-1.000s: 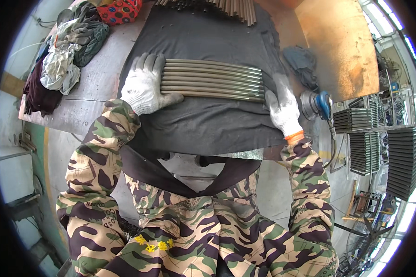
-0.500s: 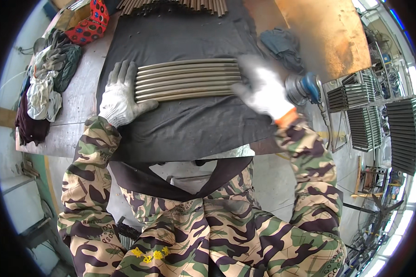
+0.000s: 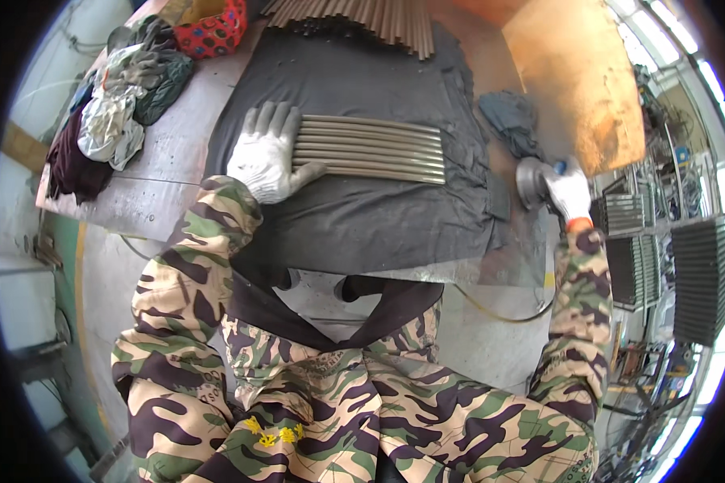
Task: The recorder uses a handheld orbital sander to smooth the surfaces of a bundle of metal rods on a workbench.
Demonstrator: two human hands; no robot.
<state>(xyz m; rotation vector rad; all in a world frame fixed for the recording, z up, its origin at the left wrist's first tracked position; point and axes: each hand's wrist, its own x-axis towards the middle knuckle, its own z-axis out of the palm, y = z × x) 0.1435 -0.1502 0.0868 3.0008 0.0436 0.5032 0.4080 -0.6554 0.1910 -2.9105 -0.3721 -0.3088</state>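
Note:
Several slim metal tubes (image 3: 370,150) lie side by side on a black cloth (image 3: 362,217) across the workbench. Against their left ends rests my gloved left hand (image 3: 270,153), its fingers stretched out and the thumb reaching along the nearest tube. Off to the right, my gloved right hand (image 3: 570,193) is wrapped round the top of a handheld disc sander (image 3: 532,183) with a grey round head and a blue part. The sander stands at the bench's right side, apart from the tubes. My right fingers are partly blurred.
More tubes (image 3: 362,18) are piled at the far end of the cloth. Rags (image 3: 113,113) and a red patterned cloth (image 3: 211,32) lie at the left. A dark rag (image 3: 509,121) sits near an orange-brown board (image 3: 576,76). Racks of dark tubes (image 3: 698,278) stand beyond the right side.
My right hand has left the right ends of the tubes, moved right and taken hold of the sander. The left hand stays at the left ends. The whole view has shifted.

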